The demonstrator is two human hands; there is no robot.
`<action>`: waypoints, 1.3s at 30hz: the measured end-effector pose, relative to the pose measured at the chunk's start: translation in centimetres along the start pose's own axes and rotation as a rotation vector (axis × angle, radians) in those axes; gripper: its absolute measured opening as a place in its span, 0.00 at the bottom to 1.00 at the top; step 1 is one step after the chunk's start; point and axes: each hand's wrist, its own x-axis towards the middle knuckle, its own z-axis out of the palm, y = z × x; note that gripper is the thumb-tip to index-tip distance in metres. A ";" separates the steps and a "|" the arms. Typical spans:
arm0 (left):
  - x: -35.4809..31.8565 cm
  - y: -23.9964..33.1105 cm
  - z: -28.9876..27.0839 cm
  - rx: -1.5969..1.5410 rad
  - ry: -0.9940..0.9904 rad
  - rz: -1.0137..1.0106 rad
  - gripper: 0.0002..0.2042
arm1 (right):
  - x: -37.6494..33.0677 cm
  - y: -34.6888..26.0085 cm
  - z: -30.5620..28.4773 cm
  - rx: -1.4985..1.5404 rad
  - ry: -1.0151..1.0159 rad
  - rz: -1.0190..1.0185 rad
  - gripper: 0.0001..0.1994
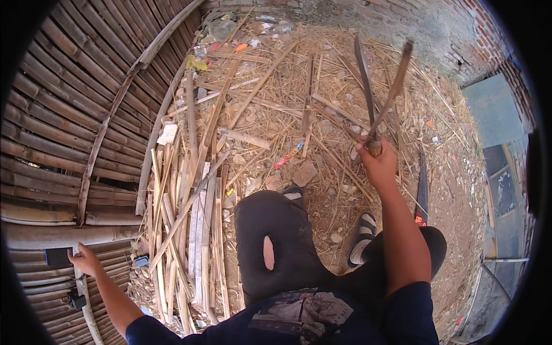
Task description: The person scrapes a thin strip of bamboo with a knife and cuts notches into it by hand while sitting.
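Note:
My right hand [378,164] is closed around a wooden handle at its top. From the fist a long dark blade [363,75] and a thin brown bamboo stick [395,77] rise in a V over the straw-covered ground. My left hand [86,261] reaches out to the far left and closes on a pale bamboo strip [82,290] lying against the bamboo wall [63,115]. Between my arms are my knees in dark trousers [276,241] and my sandalled feet [362,233].
A pile of split bamboo slats [184,230] lies left of my knee. A second knife with a dark blade [422,187] rests on the dirt at the right. Straw, stones and litter cover the ground [287,103]. A brick wall [460,34] stands behind.

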 end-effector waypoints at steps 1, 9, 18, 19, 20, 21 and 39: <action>-1.9 3.2 -0.9 -0.155 -0.102 0.011 0.30 | 0.1 -0.7 0.5 -0.004 0.001 -0.008 0.14; -25.6 41.4 -11.8 -1.640 -0.965 0.520 0.48 | -0.2 -0.7 4.4 -0.050 0.061 -0.166 0.16; -32.1 59.7 -18.2 -2.069 -1.067 0.221 0.41 | -0.4 0.1 2.5 -0.123 0.139 -0.434 0.18; -32.5 60.3 -18.9 -2.106 -1.043 0.116 0.40 | -0.5 0.9 1.6 -0.153 0.161 -0.474 0.18; -33.2 61.0 -20.1 -2.146 -1.030 -0.043 0.38 | -0.7 1.9 0.2 -0.179 0.160 -0.457 0.18; -33.7 61.2 -20.2 -2.150 -0.998 -0.040 0.38 | -0.7 2.5 -1.0 -0.199 0.159 -0.448 0.18; -36.8 64.2 -21.0 -1.985 -0.636 -0.085 0.32 | -5.1 11.9 -2.1 -0.020 0.029 0.335 0.20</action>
